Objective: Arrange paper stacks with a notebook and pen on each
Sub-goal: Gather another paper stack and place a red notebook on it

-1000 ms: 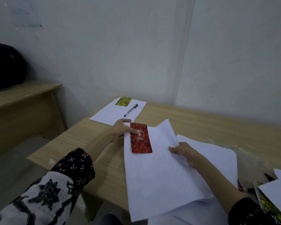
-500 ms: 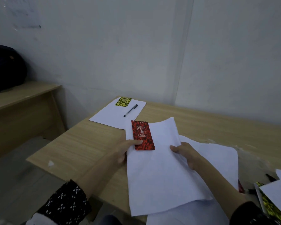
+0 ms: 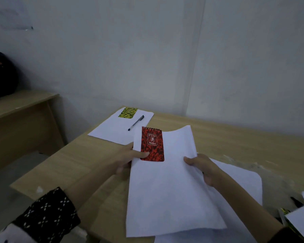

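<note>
My left hand [image 3: 125,159] pinching red notebook [image 3: 152,144] onto paper stack [image 3: 167,186] at frame centre, my right hand [image 3: 203,168] gripping stack's right edge, wooden table [image 3: 74,165] beneath

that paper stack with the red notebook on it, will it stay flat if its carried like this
Probably not: the paper stack already bows between the left hand and right hand, so it looks floppy. The red notebook seems held only by the left thumb, and may slide if that lifts.
</note>
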